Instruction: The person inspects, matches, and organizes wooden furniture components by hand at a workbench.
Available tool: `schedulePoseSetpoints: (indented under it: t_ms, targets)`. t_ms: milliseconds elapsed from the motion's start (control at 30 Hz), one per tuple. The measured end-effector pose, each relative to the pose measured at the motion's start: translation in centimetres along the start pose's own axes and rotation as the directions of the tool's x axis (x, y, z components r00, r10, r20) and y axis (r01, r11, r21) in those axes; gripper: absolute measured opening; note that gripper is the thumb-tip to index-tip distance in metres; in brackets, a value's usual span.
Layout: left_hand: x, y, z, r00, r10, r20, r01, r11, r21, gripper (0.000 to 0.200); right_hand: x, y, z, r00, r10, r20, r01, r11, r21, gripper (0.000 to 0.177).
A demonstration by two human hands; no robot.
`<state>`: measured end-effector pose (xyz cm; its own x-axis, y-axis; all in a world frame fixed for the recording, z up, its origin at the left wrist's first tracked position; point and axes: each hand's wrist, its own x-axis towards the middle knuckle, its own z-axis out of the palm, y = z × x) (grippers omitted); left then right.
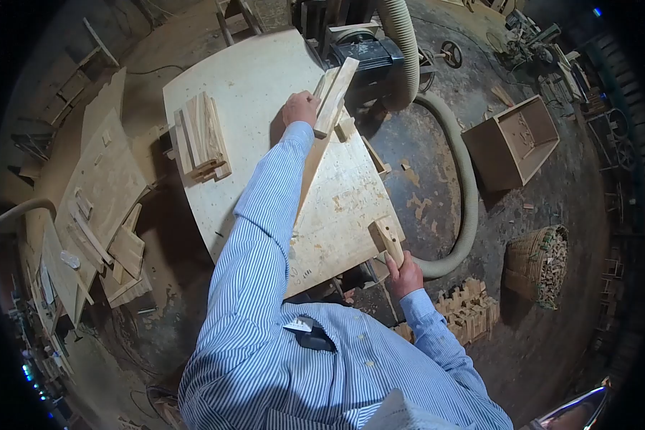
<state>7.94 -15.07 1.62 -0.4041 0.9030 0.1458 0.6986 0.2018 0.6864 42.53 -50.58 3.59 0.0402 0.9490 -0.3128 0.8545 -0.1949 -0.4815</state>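
Note:
My right hand grips the lower end of a short wooden piece with small dark holes, at the near right corner of a pale worktable. Farther away, my left hand is closed, its fingers curled against wooden strips fixed near the table's far edge. What its fingers hold, if anything, is hidden. A stack of wooden pieces lies on the table to the left of my left arm.
Behind the table stands a dark motor. A ribbed hose curves down the right side to the floor. Right of it are an open wooden box, a wicker basket of offcuts and stacked wood blocks. Boards lie at left.

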Motion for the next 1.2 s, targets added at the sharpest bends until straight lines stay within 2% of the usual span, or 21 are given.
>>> schedulePoseSetpoints:
  t_ms: [200, 433, 600, 800, 900, 1100, 1167, 1200]
  targets:
    - [0.3, -1.1, 0.8, 1.000, 0.003, -0.003, -0.003, 1.000, -0.009, 0.026, 0.9, 0.8, 2.1, 0.999, -0.022, -0.026, 0.022, 0.999, 0.025, 0.046]
    - [1.4, -1.4, 0.8, 0.999, -0.011, 0.049, 0.013, 0.999, -0.046, 0.025, 1.7, 0.4, 1.8, 0.998, -0.024, -0.058, 0.020, 0.998, -0.060, 0.046]
    - [1.3, -1.8, -0.4, 0.998, -0.031, 0.051, 0.032, 0.999, -0.004, 0.027, 2.2, 0.3, 1.9, 0.993, -0.090, -0.077, 0.086, 0.995, -0.045, 0.045]
    - [0.2, -1.8, 0.5, 1.000, -0.009, 0.020, 0.008, 0.999, 0.052, 0.027, 1.8, 1.4, 2.6, 0.997, -0.041, -0.069, 0.041, 0.999, 0.003, 0.048]
    - [1.0, -1.7, 1.5, 1.000, -0.005, 0.014, 0.005, 0.999, 0.036, 0.026, 2.7, 1.4, 3.1, 0.995, -0.030, -0.098, 0.031, 1.000, 0.002, 0.050]
    - [5.7, -6.4, 3.4, 0.998, 0.027, 0.049, -0.027, 1.000, -0.009, 0.024, 6.2, -1.5, 5.2, 0.995, -0.021, -0.094, 0.022, 1.000, 0.007, 0.051]
    - [5.5, -6.1, 3.0, 0.989, -0.018, 0.149, 0.039, 0.989, -0.142, 0.026, 5.5, -1.8, 4.3, 0.996, 0.002, -0.086, -0.003, 1.000, -0.006, 0.051]
    - [4.6, -5.2, 2.7, 0.988, -0.018, 0.151, 0.045, 0.983, -0.180, 0.030, 4.3, -1.5, 3.2, 0.996, -0.003, -0.084, 0.003, 1.000, 0.000, 0.052]
